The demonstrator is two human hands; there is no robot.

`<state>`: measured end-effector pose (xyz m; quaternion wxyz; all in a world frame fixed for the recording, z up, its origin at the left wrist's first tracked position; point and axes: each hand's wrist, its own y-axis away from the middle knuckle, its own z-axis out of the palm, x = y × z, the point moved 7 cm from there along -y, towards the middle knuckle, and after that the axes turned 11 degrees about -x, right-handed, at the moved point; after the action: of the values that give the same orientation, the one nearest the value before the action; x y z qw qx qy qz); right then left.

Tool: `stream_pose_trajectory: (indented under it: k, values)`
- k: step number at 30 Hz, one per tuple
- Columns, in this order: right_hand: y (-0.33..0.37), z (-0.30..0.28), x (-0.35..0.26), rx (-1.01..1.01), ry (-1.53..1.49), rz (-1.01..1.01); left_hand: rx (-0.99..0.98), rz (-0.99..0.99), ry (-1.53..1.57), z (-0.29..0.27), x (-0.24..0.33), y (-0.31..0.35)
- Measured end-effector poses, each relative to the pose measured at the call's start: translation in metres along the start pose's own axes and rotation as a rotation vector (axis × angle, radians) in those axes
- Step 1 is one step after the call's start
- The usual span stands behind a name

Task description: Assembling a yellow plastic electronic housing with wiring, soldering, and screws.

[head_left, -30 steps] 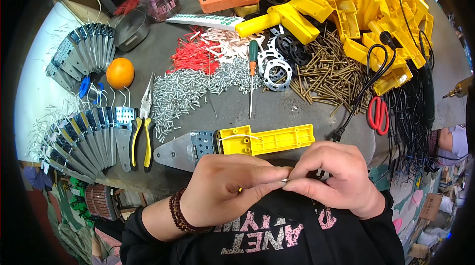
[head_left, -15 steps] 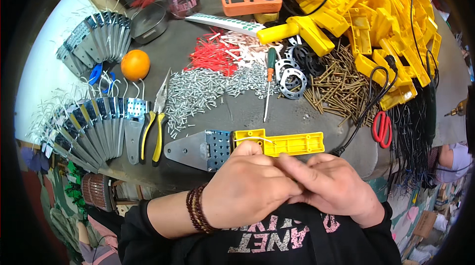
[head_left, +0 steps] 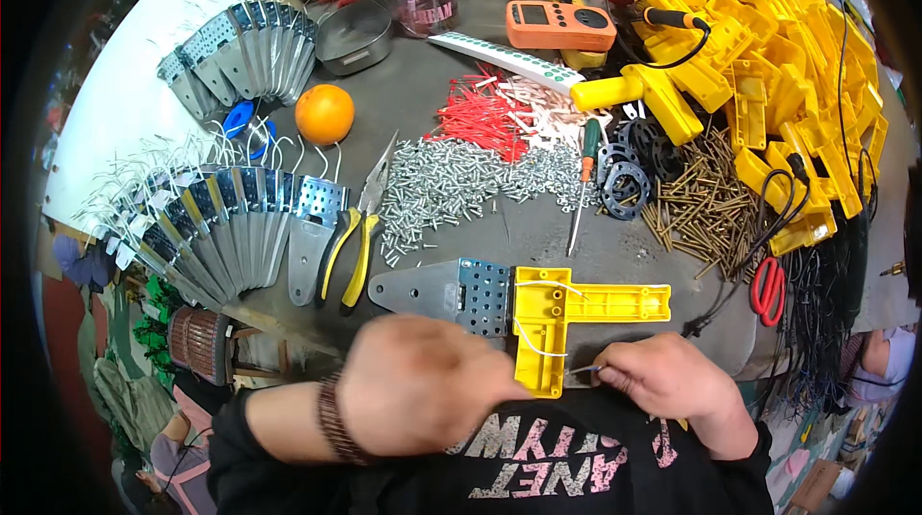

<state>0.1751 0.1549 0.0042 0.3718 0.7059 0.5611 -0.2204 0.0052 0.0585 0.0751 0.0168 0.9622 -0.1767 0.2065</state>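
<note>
A yellow plastic T-shaped half-shell (head_left: 540,337) lies against a grey metal plate with a perforated blue-tinted end (head_left: 423,286). Two thin white wires rest inside the shell's open side. My left hand (head_left: 423,382), smeared by motion, is beside the shell's lower left edge; its fingers cannot be made out. Close to the shell's lower right side, my right hand (head_left: 667,376) is closed, thumb against fingers, on a thin dark wire-like piece (head_left: 597,369) whose tip points at the shell. A black cord (head_left: 715,308) runs down near the right hand.
Pliers (head_left: 357,256), similar metal plates (head_left: 226,222) and an orange (head_left: 325,114) are at left. Small screws (head_left: 432,188), a screwdriver (head_left: 586,164) and long brass screws (head_left: 706,208) lie beyond. Yellow shells (head_left: 768,63), red-handled scissors (head_left: 767,292) and black cords (head_left: 816,294) are at right.
My hands were together over the shell's lower part; now they are apart, left hand to the left, right hand to the right. The whole view has shifted, uncovering the shell.
</note>
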Motion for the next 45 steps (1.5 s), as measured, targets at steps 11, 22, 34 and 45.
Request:
stream_pose_trajectory:
  k: [11, 22, 34, 45]
  values:
    - [-0.003, 0.0, 0.016, -0.087, -0.481, 0.037, 0.053, -0.671, -0.413, -0.045, -0.2, -0.076]
    - [0.021, -0.024, 0.004, 0.199, -0.688, -0.14, 0.156, -0.367, 0.168, -0.034, -0.09, -0.059]
    - [0.015, -0.043, -0.006, 0.689, -0.659, -0.14, 0.303, -0.034, 0.491, 0.007, -0.005, -0.065]
    - [0.009, -0.028, 0.002, 0.554, -0.663, 0.074, 0.104, 0.166, 0.095, 0.024, -0.014, -0.028]
